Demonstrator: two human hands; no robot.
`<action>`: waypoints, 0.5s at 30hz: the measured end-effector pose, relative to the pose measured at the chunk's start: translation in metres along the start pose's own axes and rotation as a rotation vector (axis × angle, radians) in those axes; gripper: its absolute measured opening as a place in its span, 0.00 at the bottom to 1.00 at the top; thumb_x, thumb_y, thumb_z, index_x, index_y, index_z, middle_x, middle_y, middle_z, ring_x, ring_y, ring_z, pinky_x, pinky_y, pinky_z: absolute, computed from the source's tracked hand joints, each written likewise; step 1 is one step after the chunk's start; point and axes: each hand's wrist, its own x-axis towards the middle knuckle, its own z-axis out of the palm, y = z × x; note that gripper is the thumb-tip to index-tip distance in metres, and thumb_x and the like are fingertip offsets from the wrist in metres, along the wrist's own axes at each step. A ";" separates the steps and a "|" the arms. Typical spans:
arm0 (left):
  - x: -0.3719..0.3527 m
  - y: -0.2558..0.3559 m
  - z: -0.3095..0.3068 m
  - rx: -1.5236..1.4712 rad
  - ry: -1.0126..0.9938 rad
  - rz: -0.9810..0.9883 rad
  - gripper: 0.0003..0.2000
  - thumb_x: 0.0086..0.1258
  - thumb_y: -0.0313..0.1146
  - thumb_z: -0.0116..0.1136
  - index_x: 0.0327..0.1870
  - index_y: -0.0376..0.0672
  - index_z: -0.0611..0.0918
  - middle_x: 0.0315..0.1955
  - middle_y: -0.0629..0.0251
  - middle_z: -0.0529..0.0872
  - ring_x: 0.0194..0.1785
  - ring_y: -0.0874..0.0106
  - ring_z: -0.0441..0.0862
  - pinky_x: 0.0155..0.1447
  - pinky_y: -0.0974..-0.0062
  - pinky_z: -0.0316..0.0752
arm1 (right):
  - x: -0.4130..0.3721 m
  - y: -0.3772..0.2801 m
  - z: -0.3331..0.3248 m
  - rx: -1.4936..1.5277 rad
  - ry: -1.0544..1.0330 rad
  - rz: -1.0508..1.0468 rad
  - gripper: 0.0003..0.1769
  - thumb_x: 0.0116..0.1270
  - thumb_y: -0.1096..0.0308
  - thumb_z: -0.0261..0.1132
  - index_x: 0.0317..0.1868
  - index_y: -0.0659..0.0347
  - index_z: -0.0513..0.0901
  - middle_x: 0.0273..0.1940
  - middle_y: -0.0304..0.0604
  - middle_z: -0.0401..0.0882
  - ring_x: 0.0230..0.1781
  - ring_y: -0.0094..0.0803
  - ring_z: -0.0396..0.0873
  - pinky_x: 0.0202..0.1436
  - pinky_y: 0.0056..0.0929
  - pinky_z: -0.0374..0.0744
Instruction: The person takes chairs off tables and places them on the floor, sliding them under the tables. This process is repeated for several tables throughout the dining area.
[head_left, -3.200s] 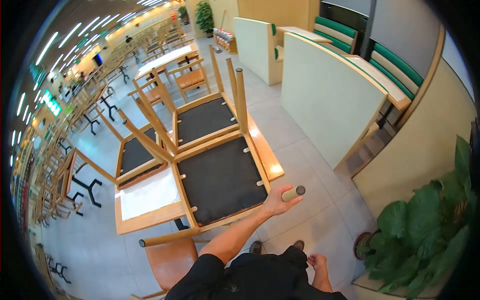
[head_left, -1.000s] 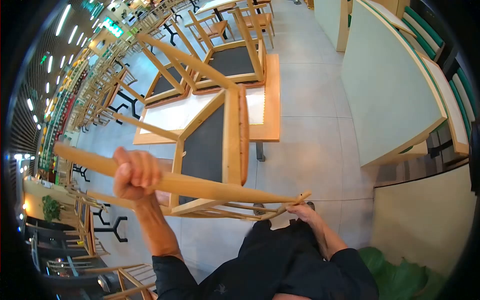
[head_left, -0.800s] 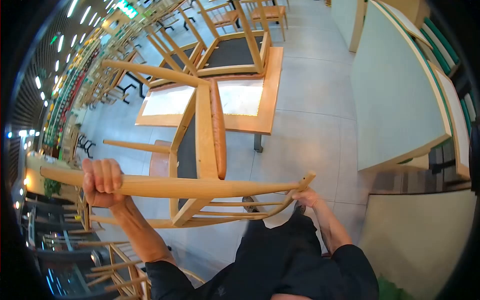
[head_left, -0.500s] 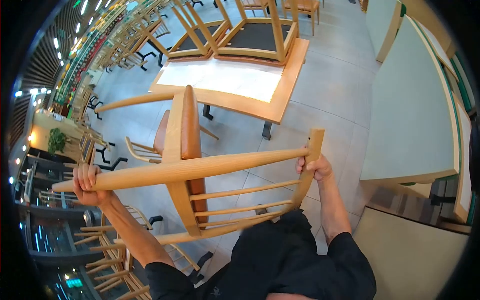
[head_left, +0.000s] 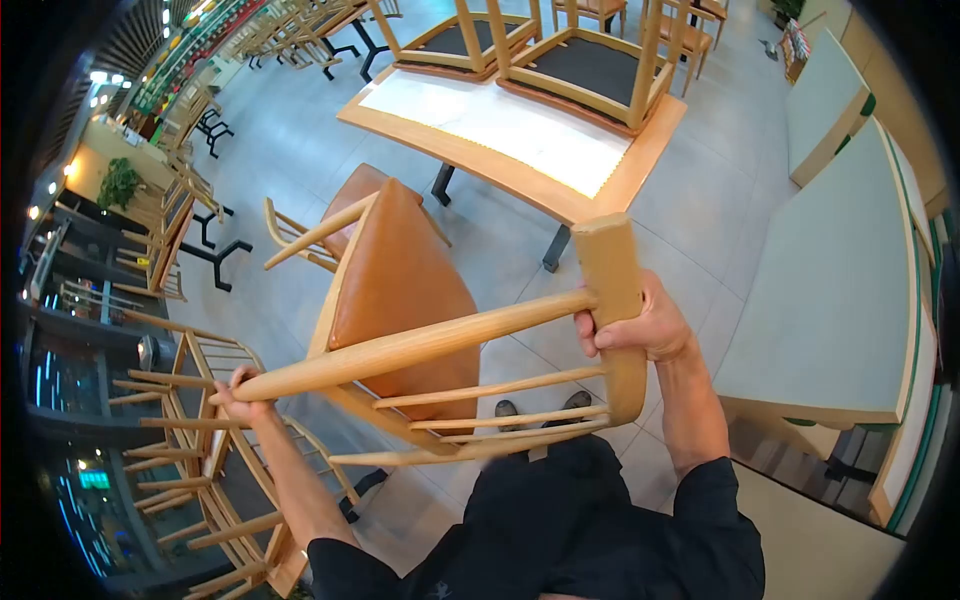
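Observation:
A wooden chair (head_left: 400, 290) with a brown padded seat is held tilted in front of my body, its slatted back towards me. My left hand (head_left: 245, 398) is closed round the end of one chair leg. My right hand (head_left: 650, 325) grips the broad top rail of the backrest, thumb across the wood. Beyond the chair is a wooden table (head_left: 540, 140) with a white top panel, and upturned chairs (head_left: 585, 75) rest on it.
Another brown-seated chair (head_left: 355, 195) stands behind the held one. Stacked chairs (head_left: 215, 450) are at the lower left, beside dark windows. Pale partitions (head_left: 830, 290) line the right. Tiled floor shows between.
The held chair has turned so that more of its seat faces me, and its top rail is nearer. My left hand has moved right and slightly down. The view has shifted.

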 end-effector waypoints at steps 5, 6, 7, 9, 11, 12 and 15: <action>-0.005 -0.012 -0.072 0.319 0.451 -0.141 0.22 0.60 0.52 0.52 0.24 0.40 0.64 0.14 0.65 0.67 0.24 0.67 0.70 0.32 0.70 0.71 | 0.018 0.011 0.037 -0.225 -0.056 0.096 0.18 0.43 0.77 0.66 0.39 0.65 0.74 0.28 0.39 0.76 0.27 0.24 0.75 0.33 0.23 0.75; 0.000 -0.012 -0.092 0.318 0.533 -0.213 0.23 0.60 0.53 0.52 0.25 0.38 0.64 0.15 0.65 0.67 0.25 0.66 0.70 0.32 0.69 0.71 | 0.020 0.016 0.044 -0.305 -0.075 0.112 0.17 0.44 0.76 0.66 0.38 0.65 0.74 0.28 0.37 0.76 0.28 0.22 0.75 0.34 0.22 0.75; 0.003 -0.012 -0.116 0.317 0.617 -0.285 0.25 0.59 0.54 0.52 0.27 0.37 0.64 0.16 0.64 0.68 0.25 0.66 0.70 0.33 0.68 0.72 | 0.021 0.019 0.053 -0.305 -0.076 0.111 0.17 0.44 0.76 0.66 0.38 0.65 0.74 0.28 0.37 0.76 0.28 0.22 0.75 0.34 0.22 0.75; 0.000 -0.021 -0.155 0.492 0.686 -0.372 0.28 0.57 0.55 0.53 0.35 0.32 0.67 0.25 0.57 0.73 0.31 0.62 0.73 0.37 0.65 0.73 | 0.026 0.024 0.070 -0.373 -0.047 0.101 0.15 0.46 0.75 0.64 0.37 0.65 0.74 0.29 0.37 0.76 0.29 0.23 0.74 0.36 0.21 0.73; -0.023 -0.045 -0.160 0.602 0.693 -0.490 0.33 0.58 0.55 0.52 0.47 0.28 0.66 0.41 0.49 0.72 0.42 0.58 0.73 0.46 0.61 0.72 | 0.037 0.036 0.083 -0.436 -0.046 0.089 0.14 0.46 0.74 0.63 0.36 0.65 0.74 0.28 0.37 0.76 0.29 0.23 0.74 0.36 0.22 0.73; -0.027 -0.052 -0.170 0.597 0.697 -0.496 0.33 0.58 0.55 0.52 0.47 0.28 0.66 0.41 0.49 0.72 0.42 0.58 0.73 0.46 0.61 0.72 | 0.044 0.044 0.088 -0.500 -0.052 0.066 0.13 0.46 0.74 0.62 0.35 0.65 0.74 0.27 0.38 0.76 0.29 0.24 0.73 0.36 0.23 0.73; -0.039 -0.075 -0.209 0.676 0.526 -0.696 0.36 0.59 0.55 0.52 0.56 0.29 0.60 0.56 0.48 0.62 0.59 0.54 0.61 0.58 0.57 0.64 | 0.073 0.079 0.094 -0.639 -0.075 0.128 0.15 0.46 0.74 0.63 0.37 0.65 0.73 0.29 0.39 0.76 0.32 0.25 0.73 0.37 0.23 0.72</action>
